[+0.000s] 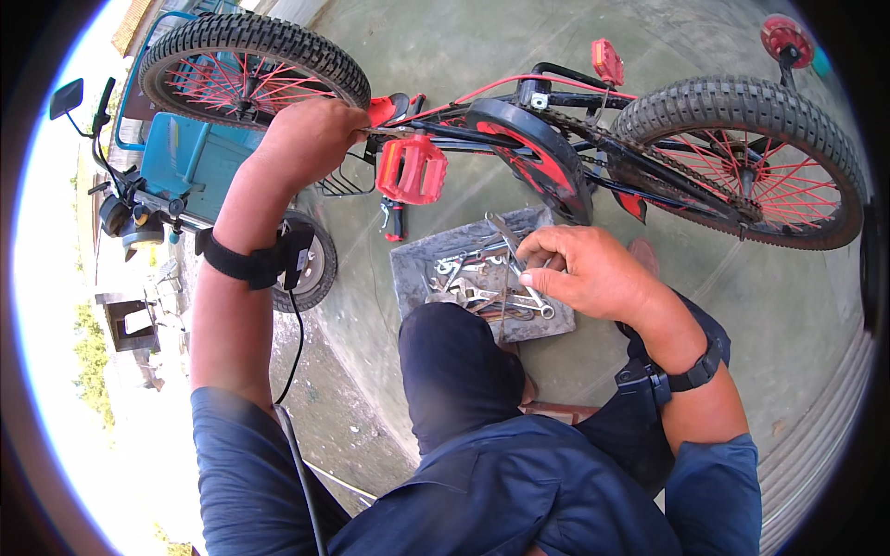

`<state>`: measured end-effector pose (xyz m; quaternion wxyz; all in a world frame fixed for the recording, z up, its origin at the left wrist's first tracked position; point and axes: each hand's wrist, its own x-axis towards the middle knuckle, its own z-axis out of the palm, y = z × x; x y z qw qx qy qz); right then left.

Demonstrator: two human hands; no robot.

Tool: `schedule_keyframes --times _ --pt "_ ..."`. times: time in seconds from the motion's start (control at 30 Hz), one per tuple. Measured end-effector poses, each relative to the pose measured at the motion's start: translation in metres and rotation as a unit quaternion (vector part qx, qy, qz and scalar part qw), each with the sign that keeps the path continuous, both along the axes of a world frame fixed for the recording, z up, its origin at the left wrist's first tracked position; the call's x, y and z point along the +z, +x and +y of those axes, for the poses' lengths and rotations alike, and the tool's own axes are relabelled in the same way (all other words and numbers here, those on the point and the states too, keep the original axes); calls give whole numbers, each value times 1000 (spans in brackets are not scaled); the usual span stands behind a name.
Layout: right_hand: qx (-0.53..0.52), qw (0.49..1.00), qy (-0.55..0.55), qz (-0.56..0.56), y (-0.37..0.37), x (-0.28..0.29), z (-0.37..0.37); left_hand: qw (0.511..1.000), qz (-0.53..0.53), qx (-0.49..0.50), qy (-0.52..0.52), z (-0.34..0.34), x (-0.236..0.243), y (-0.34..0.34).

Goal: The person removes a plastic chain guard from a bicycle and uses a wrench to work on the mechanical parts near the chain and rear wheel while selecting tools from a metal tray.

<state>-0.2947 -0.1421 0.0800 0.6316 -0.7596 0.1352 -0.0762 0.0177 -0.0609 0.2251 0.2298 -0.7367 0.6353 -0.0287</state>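
My left hand (311, 139) is closed beside the front wheel (248, 85) of a black and red bicycle (547, 153). A thin metallic piece shows past its fingertips near the red pedal (411, 170), but I cannot make out what the fingers hold. In my right hand (586, 269) is a long, flat metal hand tool (502, 228), pinched between thumb and fingers; its exact kind is unclear. That hand hovers over the right side of a grey tray (408, 278) filled with several wrenches (475, 295) and other metal tools.
The bicycle's rear wheel (742, 165) is at the right, and a handlebar grip (396, 222) is low by the floor. A blue three-wheeled vehicle (190, 153) stands at the left. My knee (454, 366) is against the tray's near side. A cable (297, 352) hangs from my left wristband.
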Motion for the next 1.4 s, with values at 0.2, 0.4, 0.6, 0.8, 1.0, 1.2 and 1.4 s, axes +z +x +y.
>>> schedule_keyframes --times 0.2,0.4,0.6,0.8,1.0,1.2,1.4 --pt "3 1000 -9 -1 2 -1 -2 999 34 -11 2 0 -11 13" --pt "1 1000 -20 15 4 -1 -6 994 109 -12 -7 1 -27 23" --pt "5 1000 -12 23 9 0 -9 979 199 -5 -36 4 -38 32" --pt "6 999 -10 31 10 2 -11 964 256 43 -65 15 -52 35" --pt "6 999 -7 38 10 -1 -12 949 294 70 -86 21 -71 42" --pt "6 998 57 32 24 -5 -3 962 246 42 -112 23 -64 34" --pt "-47 911 410 -22 103 -6 35 978 167 7 -126 21 -49 19"
